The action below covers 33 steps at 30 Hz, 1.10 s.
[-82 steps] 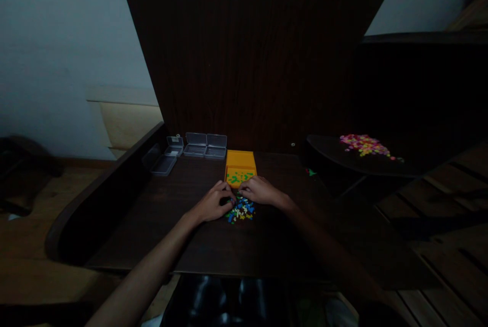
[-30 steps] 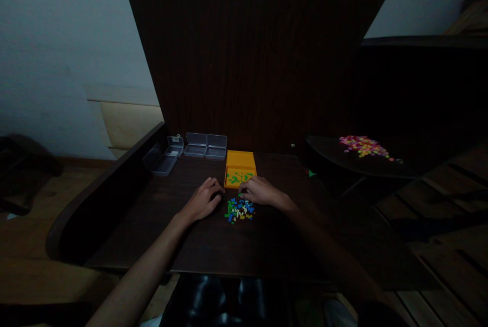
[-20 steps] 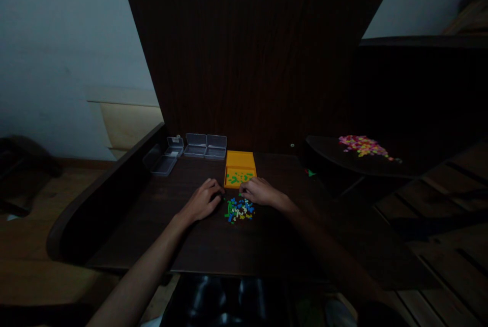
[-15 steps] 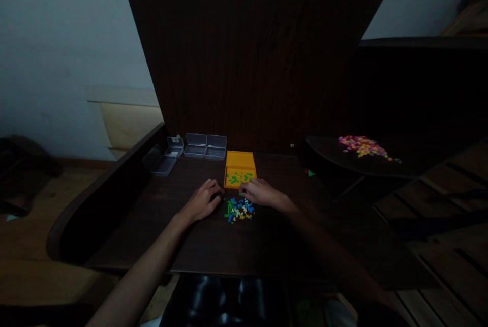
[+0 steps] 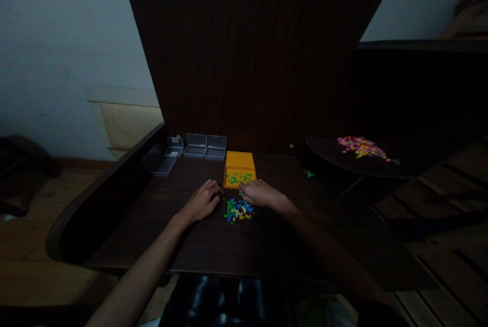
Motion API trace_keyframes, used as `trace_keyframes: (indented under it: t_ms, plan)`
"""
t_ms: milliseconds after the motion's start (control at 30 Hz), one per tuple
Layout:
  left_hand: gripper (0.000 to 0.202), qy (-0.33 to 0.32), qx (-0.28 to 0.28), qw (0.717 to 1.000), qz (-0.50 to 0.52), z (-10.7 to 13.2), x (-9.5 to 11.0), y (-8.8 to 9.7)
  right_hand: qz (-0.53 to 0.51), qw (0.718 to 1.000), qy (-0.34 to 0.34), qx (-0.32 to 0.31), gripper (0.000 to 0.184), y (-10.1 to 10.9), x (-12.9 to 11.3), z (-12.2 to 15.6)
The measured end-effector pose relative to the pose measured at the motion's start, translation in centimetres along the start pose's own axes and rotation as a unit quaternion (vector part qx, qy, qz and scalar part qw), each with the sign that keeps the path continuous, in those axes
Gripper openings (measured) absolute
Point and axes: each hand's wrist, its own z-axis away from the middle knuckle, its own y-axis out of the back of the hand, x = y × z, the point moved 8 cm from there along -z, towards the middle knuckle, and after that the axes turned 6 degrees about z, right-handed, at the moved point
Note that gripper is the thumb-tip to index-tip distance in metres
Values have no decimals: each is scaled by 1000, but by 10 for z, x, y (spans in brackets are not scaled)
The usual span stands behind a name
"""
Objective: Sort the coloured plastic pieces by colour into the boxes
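Observation:
A small heap of tiny plastic pieces (image 5: 239,210) in blue, white, green and yellow lies on the dark desk. Just beyond it stands an open yellow box (image 5: 224,178) with its lid folded back, and green pieces (image 5: 236,179) are scattered over its floor. My right hand (image 5: 260,193) is at the box's near right corner, fingers pinched together; what they hold is hidden. A green bit shows just under those fingertips. To the left of the heap, my left hand (image 5: 204,201) rests on the desk, fingers loosely bent and apart, holding nothing visible.
Clear plastic cases (image 5: 205,147) stand with lids raised at the back left, with another clear case (image 5: 163,165) nearer. Pink and yellow pieces (image 5: 361,147) are piled on a side shelf (image 5: 328,153) at right. A raised panel (image 5: 244,62) closes off the back.
My right fingertips have shifted very slightly at the box's near edge. My left hand and the heap look the same.

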Motion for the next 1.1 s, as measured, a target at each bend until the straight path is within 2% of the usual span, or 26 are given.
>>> trace_keyframes:
  t_ms: [167,300,433,700,1100]
  plan:
    - [23,-3,7,1000,-1,0,1,1,-57,998,1,18,21,6,12,2]
    - [23,-2,4,1000,-8,-1,1,1,-76,994,-66,47,19,9,48,0]
    - [25,2,3,1000,-5,0,1,1,-83,991,-100,27,19,3,72,-8]
    - [23,9,-1,1000,-3,0,5,4,-90,990,-111,-3,18,-3,81,-24]
    - [23,11,-11,1000,-17,0,0,-1,-74,989,-131,-3,23,-8,91,-30]
